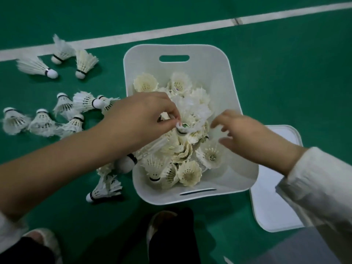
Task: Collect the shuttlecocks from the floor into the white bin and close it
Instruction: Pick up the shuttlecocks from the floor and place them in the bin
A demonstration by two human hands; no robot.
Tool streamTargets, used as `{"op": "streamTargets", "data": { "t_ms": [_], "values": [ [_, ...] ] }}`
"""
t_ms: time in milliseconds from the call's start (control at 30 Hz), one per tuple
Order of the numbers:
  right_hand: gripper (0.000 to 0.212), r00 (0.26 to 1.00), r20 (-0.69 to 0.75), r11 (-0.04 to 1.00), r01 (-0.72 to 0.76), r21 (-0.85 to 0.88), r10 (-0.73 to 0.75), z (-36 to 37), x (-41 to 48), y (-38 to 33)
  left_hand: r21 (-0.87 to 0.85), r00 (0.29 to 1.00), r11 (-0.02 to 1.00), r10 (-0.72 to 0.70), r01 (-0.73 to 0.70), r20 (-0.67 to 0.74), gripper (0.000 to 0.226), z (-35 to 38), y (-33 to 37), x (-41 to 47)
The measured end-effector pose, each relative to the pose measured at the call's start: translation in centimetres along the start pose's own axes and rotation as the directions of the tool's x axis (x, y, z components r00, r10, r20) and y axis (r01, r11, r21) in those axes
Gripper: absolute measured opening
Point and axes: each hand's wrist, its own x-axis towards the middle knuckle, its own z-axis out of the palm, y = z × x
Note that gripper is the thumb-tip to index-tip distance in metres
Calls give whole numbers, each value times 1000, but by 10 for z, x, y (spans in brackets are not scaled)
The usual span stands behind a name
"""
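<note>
- Pinching one shuttlecock [191, 111] near its cork end with left hand [144, 117] fingertips, holding it just above the pile inside the white bin [190, 52].
- Hovering right hand [247, 130] over the bin's right side, fingers loosely spread, gripping nothing.
- Sitting open on green floor [285, 73], heaped with binned shuttlecocks [188, 172].
- Lying flat just right of the bin: lid [276, 206], partly hidden by right sleeve [314, 178].
- Lying loose left of the bin: three shuttlecocks [83, 61] by white line [133, 35], floor cluster [42, 122] nearer, corner shuttlecocks [106, 187] beneath left forearm.
</note>
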Motion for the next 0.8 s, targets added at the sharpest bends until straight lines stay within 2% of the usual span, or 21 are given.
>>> {"op": "streamTargets", "data": {
  "t_ms": [67, 133, 200, 233, 300, 367, 433, 467, 567, 633, 700, 800],
  "values": [
    [20, 987, -138, 950, -30, 310, 76, -18, -8, -6, -3, 1000, 1000, 23, -23, -2, 23, 2, 3, 3],
    [20, 981, -113, 790, -57, 610, 158, -25, -9, -14, 5, 999, 999, 39, -39, 11, 24, 6, 7, 5],
    [28, 981, -72, 681, -71, 729, 179, -22, -4, -17, 19, 998, 999, 48, -49, 31, 25, 11, 13, 6],
    [29, 982, -60, 671, -77, 737, 179, -18, 0, -17, 25, 998, 998, 59, -59, 31, 24, 14, 15, 6],
    [20, 978, -80, 709, -80, 701, 191, -13, 8, -14, 21, 997, 997, 75, -75, 25, 26, 18, 19, 5],
    [12, 966, -158, 804, -72, 590, 202, -15, 14, -6, -46, 997, 997, 65, -63, 37, 38, 19, 21, 2],
    [10, 953, -252, 944, -82, 320, 168, -21, 14, 3, -133, 998, 990, 44, -36, 53, 51, 16, 23, -3],
    [11, 951, -276, 982, -100, 159, 141, -22, 15, 7, -168, 998, 986, 30, -20, 59, 55, 14, 23, -5],
    [12, 972, -230, 976, -92, -196, 45, -11, 22, 13, -168, 998, 986, 12, -1, 65, 50, 9, 17, -11],
    [15, 990, -138, 960, -36, -276, -3, 4, 30, 10, -77, 995, 992, 99, -97, 26, 26, 10, 12, -13],
    [22, 996, -82, 963, 10, -271, -34, 15, 38, 9, -41, 980, 979, 198, -198, -18, 8, 12, 7, -14],
    [25, 1000, -7, 970, 12, -242, -14, 25, 50, 9, 55, 958, 957, 285, -283, -33, 11, 17, -2, -16]
  ]
}}
